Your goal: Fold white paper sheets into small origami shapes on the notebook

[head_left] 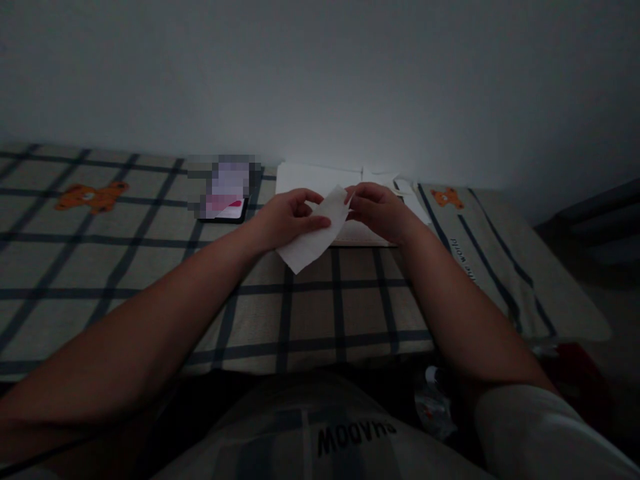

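A small sheet of white paper [315, 248] is held up between my hands, over the near edge of a flat white stack of paper [313, 177]. My left hand [293, 217] pinches the sheet on its left side, the thumb lying across its face. At the upper right corner of the sheet, the fingertips of my right hand [377, 208] are closed on the paper. More loose white pieces [405, 187] lie on the right part of the stack, partly covered by my right hand.
A checked cloth [135, 267] with bear prints covers the table, which meets a plain wall [320, 80]. Left of my hands lies a phone [230, 190] with a lit, blurred screen. Below the table edge at right are a clear plastic bottle [435, 403] and something red [575, 380].
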`<action>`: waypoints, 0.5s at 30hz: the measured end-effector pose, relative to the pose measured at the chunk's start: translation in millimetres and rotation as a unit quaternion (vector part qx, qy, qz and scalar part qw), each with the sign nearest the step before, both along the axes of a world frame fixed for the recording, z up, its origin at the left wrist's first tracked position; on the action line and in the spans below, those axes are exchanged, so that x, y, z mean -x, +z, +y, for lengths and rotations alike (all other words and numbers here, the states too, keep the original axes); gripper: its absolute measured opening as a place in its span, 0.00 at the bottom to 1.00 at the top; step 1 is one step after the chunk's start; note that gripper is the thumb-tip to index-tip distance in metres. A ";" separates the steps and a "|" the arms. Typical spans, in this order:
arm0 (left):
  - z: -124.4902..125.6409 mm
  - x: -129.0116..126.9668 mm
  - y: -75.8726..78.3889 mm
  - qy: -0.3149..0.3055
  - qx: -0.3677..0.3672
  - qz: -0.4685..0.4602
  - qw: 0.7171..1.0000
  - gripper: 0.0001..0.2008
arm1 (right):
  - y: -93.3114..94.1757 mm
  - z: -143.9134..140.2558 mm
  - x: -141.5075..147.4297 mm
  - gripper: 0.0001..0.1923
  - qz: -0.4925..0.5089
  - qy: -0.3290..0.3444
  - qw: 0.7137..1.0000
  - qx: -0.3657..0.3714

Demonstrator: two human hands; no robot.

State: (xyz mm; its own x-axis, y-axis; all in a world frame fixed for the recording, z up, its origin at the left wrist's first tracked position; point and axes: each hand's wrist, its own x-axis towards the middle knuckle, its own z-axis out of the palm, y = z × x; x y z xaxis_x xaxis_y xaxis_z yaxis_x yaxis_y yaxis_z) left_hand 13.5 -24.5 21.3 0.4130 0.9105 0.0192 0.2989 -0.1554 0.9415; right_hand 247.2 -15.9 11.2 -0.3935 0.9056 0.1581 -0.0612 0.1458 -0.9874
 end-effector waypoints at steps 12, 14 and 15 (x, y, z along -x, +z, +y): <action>-0.8 -2.3 -6.2 0.003 -0.018 -0.033 0.999 0.22 | 0.0 3.9 6.8 0.18 0.031 -0.060 0.998 0.009; -2.3 -4.3 -8.2 0.009 -0.027 -0.033 0.999 0.21 | -0.7 4.5 9.0 0.18 0.029 -0.071 0.997 0.001; -3.3 -5.4 -9.2 0.015 -0.033 -0.032 0.999 0.21 | -1.0 4.5 10.1 0.18 0.025 -0.074 0.997 -0.003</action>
